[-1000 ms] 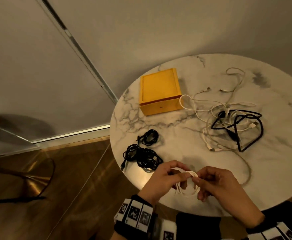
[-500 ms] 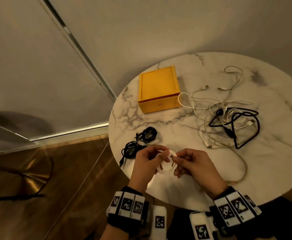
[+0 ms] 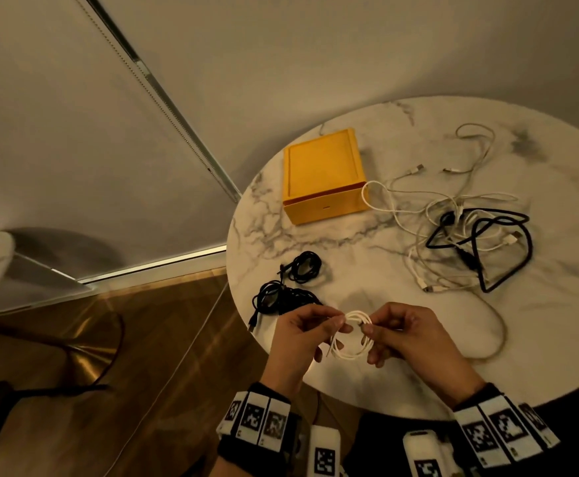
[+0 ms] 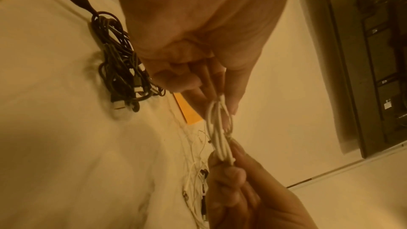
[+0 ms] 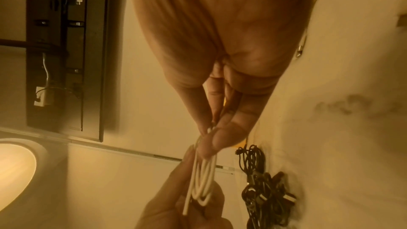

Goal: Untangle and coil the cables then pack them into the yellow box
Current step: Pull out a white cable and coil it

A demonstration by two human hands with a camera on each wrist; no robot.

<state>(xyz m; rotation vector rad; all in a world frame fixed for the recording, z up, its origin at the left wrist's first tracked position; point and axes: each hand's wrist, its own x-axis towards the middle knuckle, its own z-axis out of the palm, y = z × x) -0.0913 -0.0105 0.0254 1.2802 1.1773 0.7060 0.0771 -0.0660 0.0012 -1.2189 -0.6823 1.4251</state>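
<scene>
Both hands hold a small white cable coil (image 3: 351,337) above the near edge of the round marble table (image 3: 539,332). My left hand (image 3: 303,333) pinches the coil's left side; my right hand (image 3: 403,333) pinches its right side. The wrist views show the same white cable coil (image 4: 218,135) (image 5: 203,180) stretched between the fingertips. The yellow box (image 3: 322,175) sits closed at the table's far left. A tangle of white and black cables (image 3: 470,235) lies right of it. Two coiled black cables (image 3: 288,287) lie left of my hands.
One white cable strand (image 3: 497,325) loops from the tangle toward the near right of the table. Wooden floor (image 3: 143,356) and a grey wall lie left of the table. A dark cable (image 3: 109,356) runs across the floor.
Both hands have shifted left along the table's near edge with the white coil. The coil's loops look tighter and held from both sides.
</scene>
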